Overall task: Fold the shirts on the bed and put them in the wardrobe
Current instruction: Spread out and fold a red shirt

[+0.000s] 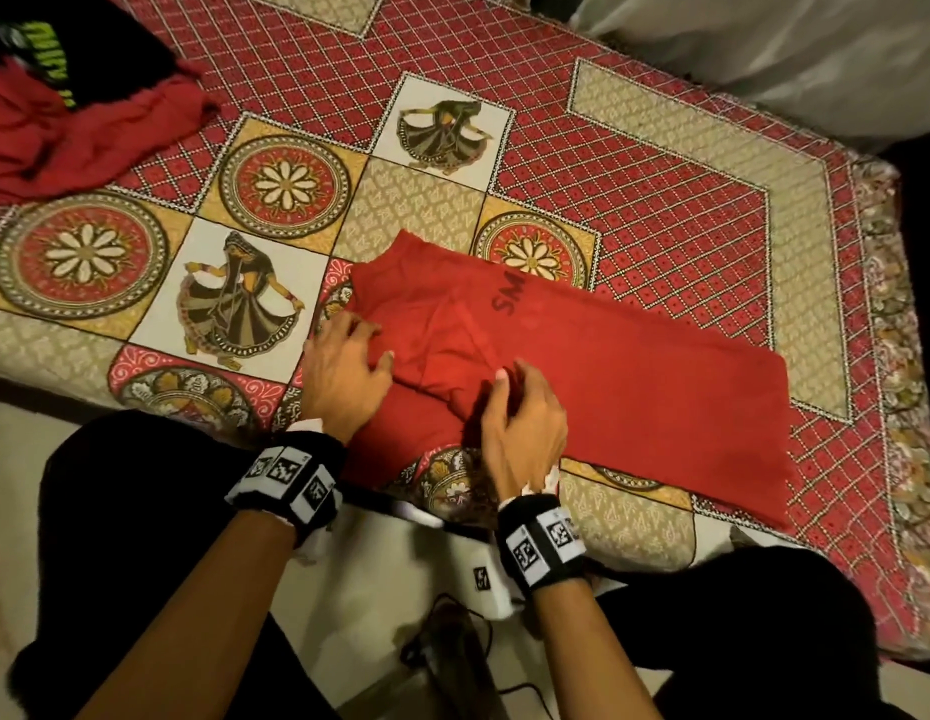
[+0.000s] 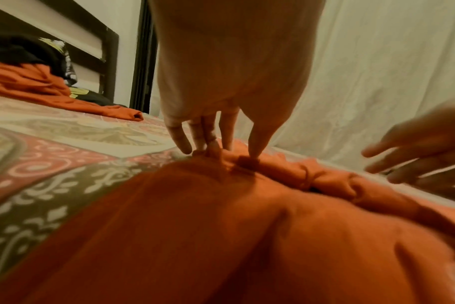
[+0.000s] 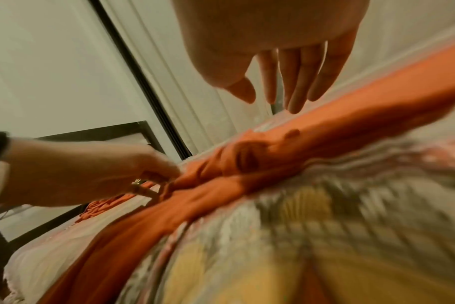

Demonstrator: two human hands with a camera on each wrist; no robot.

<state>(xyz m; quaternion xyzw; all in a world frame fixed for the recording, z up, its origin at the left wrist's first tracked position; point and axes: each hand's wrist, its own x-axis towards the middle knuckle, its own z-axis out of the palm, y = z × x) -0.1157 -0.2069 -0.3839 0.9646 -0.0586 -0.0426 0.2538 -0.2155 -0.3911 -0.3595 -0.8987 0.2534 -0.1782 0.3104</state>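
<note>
Red shirt (image 1: 582, 376) lies on the bed (image 1: 660, 174), long axis running rightward from your hands. Your left hand (image 1: 343, 366) pinches its bunched end; your right hand (image 1: 520, 423) hovers spread beside it.

Dim warm indoor light; wrist views blurred and distorted near the edges.

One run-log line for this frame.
stage: folding | red shirt: partly folded on bed | left hand: pinches its fabric | right hand: open, over shirt | unfolded pile: far corner
</note>
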